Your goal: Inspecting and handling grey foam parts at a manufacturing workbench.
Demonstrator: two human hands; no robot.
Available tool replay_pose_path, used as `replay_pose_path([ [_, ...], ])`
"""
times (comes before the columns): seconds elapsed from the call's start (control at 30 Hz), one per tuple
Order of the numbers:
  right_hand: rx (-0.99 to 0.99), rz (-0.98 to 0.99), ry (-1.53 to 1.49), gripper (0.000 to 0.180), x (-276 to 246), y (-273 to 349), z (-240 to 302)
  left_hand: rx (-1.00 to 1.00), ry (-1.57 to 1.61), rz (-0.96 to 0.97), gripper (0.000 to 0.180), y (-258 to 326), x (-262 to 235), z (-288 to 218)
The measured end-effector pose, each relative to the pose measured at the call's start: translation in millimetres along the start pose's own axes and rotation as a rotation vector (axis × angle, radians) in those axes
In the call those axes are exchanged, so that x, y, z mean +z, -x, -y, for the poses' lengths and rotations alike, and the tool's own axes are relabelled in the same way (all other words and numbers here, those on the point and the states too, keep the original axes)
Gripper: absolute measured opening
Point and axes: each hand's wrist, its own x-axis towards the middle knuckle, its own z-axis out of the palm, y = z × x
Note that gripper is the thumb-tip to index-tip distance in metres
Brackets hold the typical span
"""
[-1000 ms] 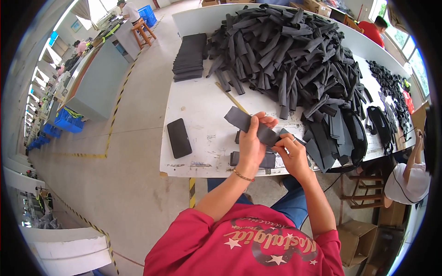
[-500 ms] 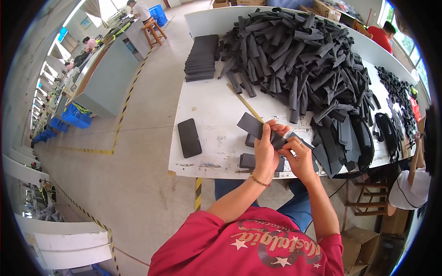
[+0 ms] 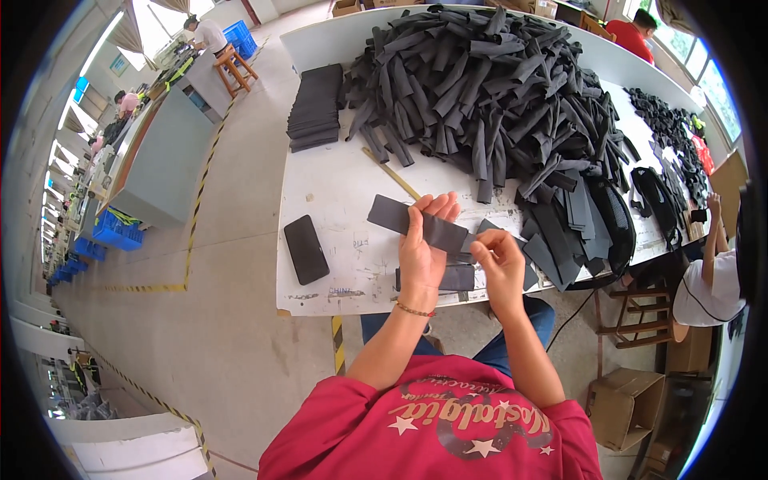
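A flat dark grey fabric strip (image 3: 390, 213) lies across my left hand (image 3: 424, 260), its thumb pressed over the strip and the other fingers reaching up behind it. Beside the strip's right end is my right hand (image 3: 504, 272), thumb and fingers drawn together; whatever is between them is too small to tell. Below the strip, a small stack of dark pieces (image 3: 458, 278) sits at the table's near edge, partly hidden by my left hand. To the left lies a black smartphone (image 3: 306, 250).
A big heap of dark fabric strips (image 3: 480, 96) covers the far part of the white table (image 3: 336, 188). A neat dark stack (image 3: 314, 112) stands left of it. Loose flat pieces (image 3: 552, 248) and a black mesh-like item (image 3: 612, 228) lie at right. A yellowish ruler (image 3: 392, 172) lies behind my hands.
My right hand has moved back from the strip's middle to its right end, uncovering more of it. My left hand's fingers have straightened somewhat. The whole view has shifted slightly.
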Motion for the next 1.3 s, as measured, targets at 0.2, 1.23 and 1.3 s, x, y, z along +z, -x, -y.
replay_pose_path([
  [0.2, -0.160, 0.037, 0.199, 0.009, 13, -9, 29, -0.008, -0.268, 0.110, 0.058, 6, -5, -15],
  [1.23, 0.181, 0.205, 0.073, 0.010, -17, 0, 9, -0.084, -0.392, -0.112, 0.015, 22, -40, -60],
  [1.3, 0.261, 0.220, 0.083, 0.011, -24, 5, -7, -0.087, -0.598, -0.161, 0.016, 33, -50, -59],
])
